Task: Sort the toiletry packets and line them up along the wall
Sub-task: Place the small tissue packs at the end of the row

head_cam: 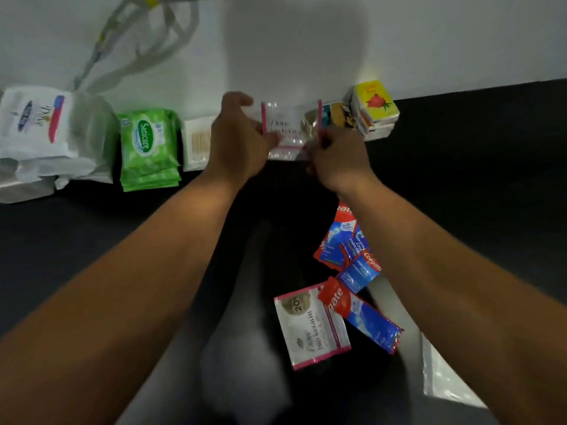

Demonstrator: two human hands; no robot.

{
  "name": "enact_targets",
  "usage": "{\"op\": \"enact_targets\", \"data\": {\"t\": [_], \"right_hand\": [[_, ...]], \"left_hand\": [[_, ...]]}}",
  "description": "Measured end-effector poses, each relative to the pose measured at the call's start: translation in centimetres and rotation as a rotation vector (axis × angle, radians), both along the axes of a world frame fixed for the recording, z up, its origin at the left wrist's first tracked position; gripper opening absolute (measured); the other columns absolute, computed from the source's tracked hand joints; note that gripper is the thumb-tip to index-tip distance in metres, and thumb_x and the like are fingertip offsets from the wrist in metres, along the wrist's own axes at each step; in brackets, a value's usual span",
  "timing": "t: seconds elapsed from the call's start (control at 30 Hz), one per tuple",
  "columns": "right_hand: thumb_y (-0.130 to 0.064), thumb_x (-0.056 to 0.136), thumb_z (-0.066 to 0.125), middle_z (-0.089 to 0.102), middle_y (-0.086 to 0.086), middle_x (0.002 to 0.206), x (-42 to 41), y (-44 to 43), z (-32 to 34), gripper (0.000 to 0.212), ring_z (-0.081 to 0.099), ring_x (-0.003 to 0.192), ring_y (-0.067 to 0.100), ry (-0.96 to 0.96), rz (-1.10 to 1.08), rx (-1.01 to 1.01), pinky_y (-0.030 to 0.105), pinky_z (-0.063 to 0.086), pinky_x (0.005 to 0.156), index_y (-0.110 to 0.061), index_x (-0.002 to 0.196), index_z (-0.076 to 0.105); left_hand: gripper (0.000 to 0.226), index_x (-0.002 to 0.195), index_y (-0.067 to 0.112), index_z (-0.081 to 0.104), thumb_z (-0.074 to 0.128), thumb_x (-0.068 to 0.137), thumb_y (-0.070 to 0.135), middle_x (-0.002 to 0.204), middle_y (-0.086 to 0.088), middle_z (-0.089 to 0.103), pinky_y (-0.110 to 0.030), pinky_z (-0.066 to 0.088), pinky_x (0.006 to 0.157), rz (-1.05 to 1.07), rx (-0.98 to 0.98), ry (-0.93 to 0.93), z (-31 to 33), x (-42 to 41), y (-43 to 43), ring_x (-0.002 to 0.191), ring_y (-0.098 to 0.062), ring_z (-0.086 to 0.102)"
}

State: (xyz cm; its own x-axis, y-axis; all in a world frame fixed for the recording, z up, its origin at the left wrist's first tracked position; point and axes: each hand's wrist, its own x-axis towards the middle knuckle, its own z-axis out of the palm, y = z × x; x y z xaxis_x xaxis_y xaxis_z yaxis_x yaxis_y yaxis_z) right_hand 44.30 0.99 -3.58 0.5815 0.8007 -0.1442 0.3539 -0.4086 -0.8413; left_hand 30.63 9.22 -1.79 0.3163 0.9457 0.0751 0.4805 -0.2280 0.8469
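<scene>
Pinching sachet bag [287, 130] at both side edges, left grip [239, 139] and right grip [339, 162] equally near; upright against wall [306, 56], upper centre of frame.

A matte black tabletop [478, 148] filled the lower part of the view. At the top left a loose bundle of pale grey cables [102, 38] hung down in loops, with a yellow band [151, 0] around it near the upper edge. A clear plastic bag [445, 381] lay flat on the tabletop at the lower right, catching the light
</scene>
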Motion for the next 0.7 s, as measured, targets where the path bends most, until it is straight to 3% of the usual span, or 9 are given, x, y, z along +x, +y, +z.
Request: {"op": "enact_targets", "data": {"t": [0.13, 0.23, 0.33, 0.43, 0.5, 0.7], "right_hand": [[-0.018, 0.091, 0.059, 0.069, 0.006, 0.115, 2.6, 3.9, -0.6, 0.032, 0.064, 0.107, 0.024, -0.404, -0.012, 0.035, 0.028, 0.047, 0.079, -0.015, 0.123, 0.058], [-0.020, 0.094, 0.053, 0.067, 0.011, 0.116, 4.0, 5.8, -1.7, 0.040, 0.062, 0.108, 0.031, -0.593, 0.036, -0.045, 0.033, 0.045, 0.078, -0.018, 0.134, 0.046], [-0.022, 0.097, 0.051, 0.064, 0.015, 0.119, 4.6, 6.7, -3.1, 0.044, 0.061, 0.110, 0.035, -0.734, 0.107, -0.116, 0.036, 0.046, 0.079, -0.018, 0.140, 0.042], [-0.016, 0.098, 0.047, 0.064, 0.016, 0.118, 5.0, 7.4, -4.1, 0.040, 0.060, 0.109, 0.037, -0.887, 0.139, -0.162, 0.039, 0.046, 0.077, -0.015, 0.139, 0.045], [-0.013, 0.096, 0.048, 0.064, 0.015, 0.119, 5.3, 7.9, -4.2, 0.038, 0.057, 0.113, 0.035, -0.957, 0.182, -0.213, 0.041, 0.047, 0.083, -0.013, 0.134, 0.052], [-0.014, 0.094, 0.052, 0.057, 0.016, 0.121, 5.6, 8.0, -4.0, 0.032, 0.051, 0.116, 0.036, -1.065, 0.216, -0.245, 0.045, 0.045, 0.089, -0.010, 0.124, 0.060]], "left_hand": [[0.058, 0.118, 0.017, 0.049, 0.086, 0.073, 0.016, 0.098, -0.002, 0.067, -0.036, 0.060, 0.078, -0.013, 0.069, 0.086, -1.8, 3.4, 4.0, 0.089, -0.018, 0.068], [0.036, 0.105, 0.020, 0.067, 0.086, 0.074, 0.025, 0.104, 0.000, 0.068, -0.034, 0.058, 0.085, -0.043, 0.169, 0.245, -3.5, 4.8, 6.2, 0.095, -0.017, 0.067], [0.037, 0.110, 0.016, 0.071, 0.084, 0.077, 0.028, 0.115, -0.003, 0.068, -0.032, 0.054, 0.093, -0.063, 0.216, 0.348, -4.6, 5.1, 7.2, 0.103, -0.019, 0.066], [0.045, 0.120, 0.014, 0.068, 0.081, 0.081, 0.031, 0.122, -0.006, 0.066, -0.033, 0.050, 0.096, -0.112, 0.264, 0.439, -5.1, 5.2, 7.5, 0.111, -0.023, 0.063], [0.045, 0.124, 0.016, 0.066, 0.076, 0.085, 0.035, 0.125, -0.007, 0.065, -0.035, 0.048, 0.096, -0.126, 0.278, 0.546, -5.3, 5.3, 7.6, 0.115, -0.026, 0.060], [0.044, 0.130, 0.020, 0.063, 0.059, 0.095, 0.046, 0.128, -0.017, 0.052, -0.047, 0.041, 0.097, -0.129, 0.397, 0.796, -5.7, 5.5, 7.3, 0.118, -0.038, 0.049]]}}
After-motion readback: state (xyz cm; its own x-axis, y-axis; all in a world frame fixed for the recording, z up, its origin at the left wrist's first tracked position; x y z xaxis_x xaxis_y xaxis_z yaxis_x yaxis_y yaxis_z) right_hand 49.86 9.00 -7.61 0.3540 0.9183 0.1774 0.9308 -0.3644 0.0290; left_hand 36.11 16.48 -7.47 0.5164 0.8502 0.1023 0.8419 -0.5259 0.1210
